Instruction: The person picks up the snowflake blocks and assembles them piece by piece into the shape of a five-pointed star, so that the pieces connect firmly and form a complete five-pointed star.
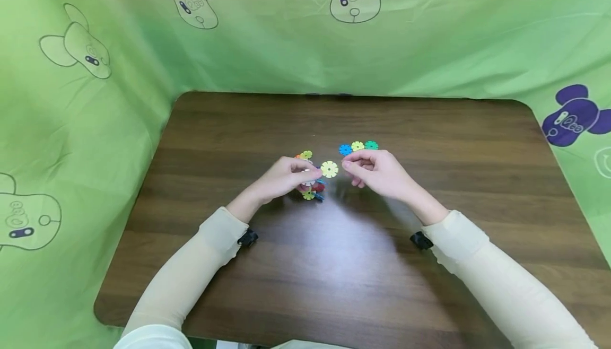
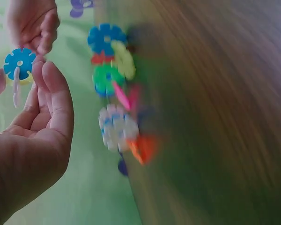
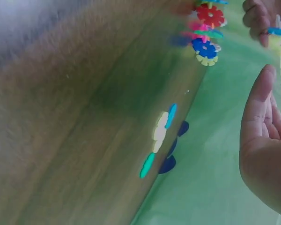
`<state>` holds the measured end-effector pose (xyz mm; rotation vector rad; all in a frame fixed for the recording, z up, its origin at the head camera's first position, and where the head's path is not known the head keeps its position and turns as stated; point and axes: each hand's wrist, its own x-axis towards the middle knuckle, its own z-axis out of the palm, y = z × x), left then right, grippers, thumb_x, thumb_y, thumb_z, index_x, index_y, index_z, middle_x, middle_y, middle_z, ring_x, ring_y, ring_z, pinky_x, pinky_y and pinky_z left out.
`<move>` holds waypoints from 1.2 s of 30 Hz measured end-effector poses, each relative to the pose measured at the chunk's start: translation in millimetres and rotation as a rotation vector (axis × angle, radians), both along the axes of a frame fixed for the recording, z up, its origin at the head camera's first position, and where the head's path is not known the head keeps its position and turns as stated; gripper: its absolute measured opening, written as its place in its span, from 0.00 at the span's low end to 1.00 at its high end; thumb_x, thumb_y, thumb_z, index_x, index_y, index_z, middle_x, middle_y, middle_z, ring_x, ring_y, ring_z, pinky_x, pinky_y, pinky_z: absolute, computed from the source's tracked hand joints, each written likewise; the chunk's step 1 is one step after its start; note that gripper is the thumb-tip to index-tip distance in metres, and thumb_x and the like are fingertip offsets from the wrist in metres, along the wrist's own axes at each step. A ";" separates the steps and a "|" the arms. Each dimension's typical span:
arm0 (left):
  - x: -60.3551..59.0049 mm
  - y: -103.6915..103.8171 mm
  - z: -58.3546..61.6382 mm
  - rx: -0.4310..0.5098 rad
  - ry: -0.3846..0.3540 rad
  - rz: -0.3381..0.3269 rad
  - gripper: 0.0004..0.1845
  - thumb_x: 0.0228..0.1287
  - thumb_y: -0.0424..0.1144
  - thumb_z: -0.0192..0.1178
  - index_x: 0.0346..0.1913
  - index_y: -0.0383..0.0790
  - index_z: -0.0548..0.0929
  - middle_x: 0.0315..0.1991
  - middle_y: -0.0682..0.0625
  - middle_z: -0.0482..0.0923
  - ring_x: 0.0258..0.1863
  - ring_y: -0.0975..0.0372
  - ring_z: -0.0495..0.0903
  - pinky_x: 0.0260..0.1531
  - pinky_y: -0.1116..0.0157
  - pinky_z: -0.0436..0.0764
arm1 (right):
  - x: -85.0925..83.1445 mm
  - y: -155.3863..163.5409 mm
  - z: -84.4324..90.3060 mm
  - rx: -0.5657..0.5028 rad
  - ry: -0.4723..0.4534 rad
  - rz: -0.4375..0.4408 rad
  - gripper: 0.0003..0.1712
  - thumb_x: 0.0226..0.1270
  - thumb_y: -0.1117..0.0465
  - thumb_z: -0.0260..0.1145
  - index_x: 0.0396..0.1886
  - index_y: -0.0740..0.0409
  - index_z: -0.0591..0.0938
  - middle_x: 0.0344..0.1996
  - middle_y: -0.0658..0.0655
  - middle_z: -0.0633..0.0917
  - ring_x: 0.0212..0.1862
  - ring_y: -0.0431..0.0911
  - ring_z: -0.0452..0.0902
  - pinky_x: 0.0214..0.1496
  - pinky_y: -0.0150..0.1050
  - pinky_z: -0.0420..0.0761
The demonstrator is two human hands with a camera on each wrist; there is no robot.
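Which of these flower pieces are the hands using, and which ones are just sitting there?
In use:
- yellow disc, pinched between left hand and right hand
- joined cluster of discs under the left hand

Lying about:
- blue disc, pale yellow disc, green disc, in a row on the table

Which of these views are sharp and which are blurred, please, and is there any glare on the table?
Head view: sharp, with a pale sheen on the table below the hands and the yellow disc crisp. Left wrist view: the left hand is fairly clear, the cluster of discs smeared. Right wrist view: table and loose discs soft and blurred.
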<state>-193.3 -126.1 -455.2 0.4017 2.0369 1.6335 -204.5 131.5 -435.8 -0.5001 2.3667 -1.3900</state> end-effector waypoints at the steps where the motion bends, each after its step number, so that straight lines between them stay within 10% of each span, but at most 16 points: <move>1: 0.6 -7.0 0.1 0.002 -0.001 0.020 0.22 0.63 0.52 0.62 0.47 0.34 0.83 0.38 0.39 0.81 0.33 0.53 0.80 0.38 0.57 0.83 | -2.5 -1.9 -1.0 0.036 0.007 0.007 0.23 0.67 0.47 0.63 0.50 0.61 0.81 0.36 0.64 0.84 0.32 0.59 0.81 0.33 0.46 0.83; 13: 10.4 -75.4 -4.5 0.013 -0.045 0.182 0.20 0.66 0.44 0.59 0.46 0.27 0.81 0.38 0.32 0.80 0.31 0.50 0.78 0.37 0.59 0.83 | -36.3 -39.4 -19.5 0.406 0.230 0.152 0.14 0.67 0.47 0.62 0.42 0.50 0.83 0.32 0.46 0.83 0.31 0.41 0.77 0.36 0.40 0.76; 22: 15.6 -86.8 -8.4 0.032 -0.047 0.216 0.17 0.66 0.44 0.59 0.40 0.29 0.82 0.31 0.40 0.80 0.27 0.57 0.76 0.36 0.58 0.83 | -62.4 -66.8 -17.6 0.557 0.144 0.288 0.14 0.66 0.49 0.58 0.42 0.49 0.85 0.25 0.49 0.81 0.28 0.45 0.71 0.35 0.41 0.70; 36: 17.9 -80.6 -11.3 0.038 -0.059 0.191 0.15 0.67 0.44 0.58 0.39 0.32 0.82 0.31 0.41 0.79 0.28 0.57 0.76 0.35 0.59 0.83 | -58.8 -55.7 -32.0 0.443 0.247 0.318 0.07 0.59 0.53 0.69 0.30 0.50 0.82 0.24 0.46 0.82 0.29 0.41 0.76 0.34 0.38 0.76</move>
